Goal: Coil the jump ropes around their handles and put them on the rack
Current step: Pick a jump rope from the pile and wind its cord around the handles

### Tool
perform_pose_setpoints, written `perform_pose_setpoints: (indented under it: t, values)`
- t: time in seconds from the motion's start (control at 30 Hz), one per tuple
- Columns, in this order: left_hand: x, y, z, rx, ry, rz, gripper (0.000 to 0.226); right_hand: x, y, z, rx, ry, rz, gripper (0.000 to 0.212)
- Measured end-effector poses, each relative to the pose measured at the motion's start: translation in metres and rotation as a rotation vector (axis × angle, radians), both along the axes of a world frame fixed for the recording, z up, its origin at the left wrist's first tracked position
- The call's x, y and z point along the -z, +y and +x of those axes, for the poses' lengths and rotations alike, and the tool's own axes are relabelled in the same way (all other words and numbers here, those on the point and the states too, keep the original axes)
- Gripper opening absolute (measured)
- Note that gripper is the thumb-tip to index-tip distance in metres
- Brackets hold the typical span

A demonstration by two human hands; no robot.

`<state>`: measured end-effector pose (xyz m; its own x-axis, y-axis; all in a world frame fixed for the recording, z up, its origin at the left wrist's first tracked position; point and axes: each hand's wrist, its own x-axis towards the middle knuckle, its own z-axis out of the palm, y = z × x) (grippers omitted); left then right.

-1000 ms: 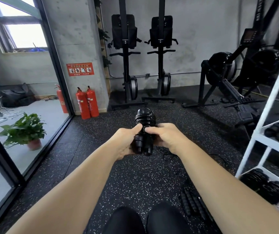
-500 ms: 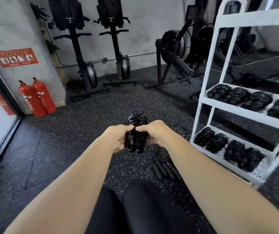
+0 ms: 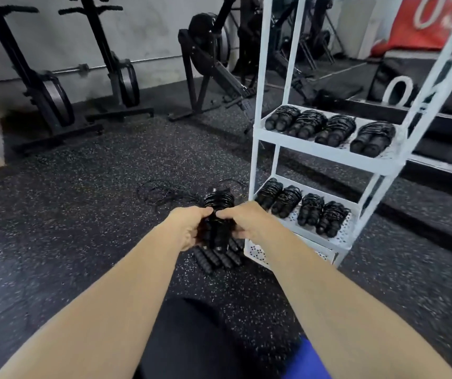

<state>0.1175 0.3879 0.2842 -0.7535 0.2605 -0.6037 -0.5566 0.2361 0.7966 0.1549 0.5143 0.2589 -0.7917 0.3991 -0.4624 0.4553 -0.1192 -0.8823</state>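
Head camera view: left hand (image 3: 189, 228) and right hand (image 3: 246, 222) both clasp one coiled jump rope (image 3: 218, 203) with curled fingers, held out in front above the floor. Its long axis points away from the person, wound cord at the far end. To the right, a white rack (image 3: 325, 152) holds four coiled ropes on its middle shelf (image 3: 328, 129) and four on the shelf below (image 3: 301, 209). Loose handles (image 3: 213, 259) lie on the floor beneath the hands, their number unclear.

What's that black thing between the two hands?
A coiled jump rope; the left hand and right hand both grip it, in the head view.
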Motion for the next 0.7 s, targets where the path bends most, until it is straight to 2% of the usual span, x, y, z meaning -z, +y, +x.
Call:
perform_pose_setpoints:
  t: [0.17,0.3,0.6,0.7]
  values:
    - [0.043,0.034,-0.016,0.042,-0.068,-0.041,0.015,0.052,0.031,-0.006,0.064,-0.069,-0.041,0.041]
    - [0.084,0.06,-0.031,0.081,-0.13,-0.13,0.021,0.101,0.047,-0.014,0.096,-0.162,-0.029,0.051]
    - [0.17,0.102,-0.075,0.125,-0.177,-0.216,0.017,0.194,0.09,-0.042,0.245,-0.337,-0.1,0.043]
    - [0.197,0.114,-0.088,0.171,-0.203,-0.188,0.016,0.218,0.103,-0.049,0.298,-0.361,-0.104,0.042]
